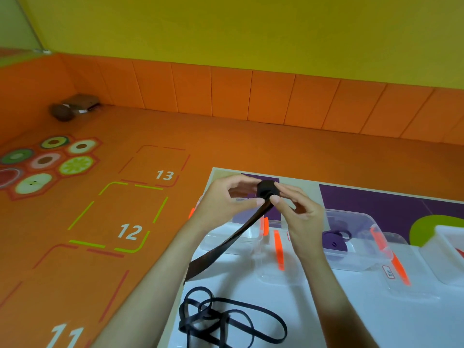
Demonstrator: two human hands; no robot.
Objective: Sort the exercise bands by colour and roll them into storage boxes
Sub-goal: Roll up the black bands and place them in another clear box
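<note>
Black rubber is the worry here. On the smooth white table (326,310), a loose tangle of black bands (226,320) lies at 6 o'clock from the hands, close to the left edge. I judge that a tug on the wrong strand could drag it onto the orange floor (226,141). The long tail (226,244) of the band in hand hangs slack toward 7 o'clock from the roll. If it twists or catches the tangle, the coil would likely wind crooked.

The roll (266,189) is held above the table's far left end, over a box that looks empty. The left hand (221,204) pinches it from 9 o'clock and the right hand (301,212) from 3 o'clock, thumb and fingers closed on it. Springy rubber wants to unwind, so a slackened pinch could let it spring open.

The boxes (356,247) are clear, rigid plastic with orange clips (277,244). The one at 4 o'clock from the roll holds a coiled purple band (335,241). The bands are flat, matte strips, and the roll is a tight, squat cylinder.
</note>
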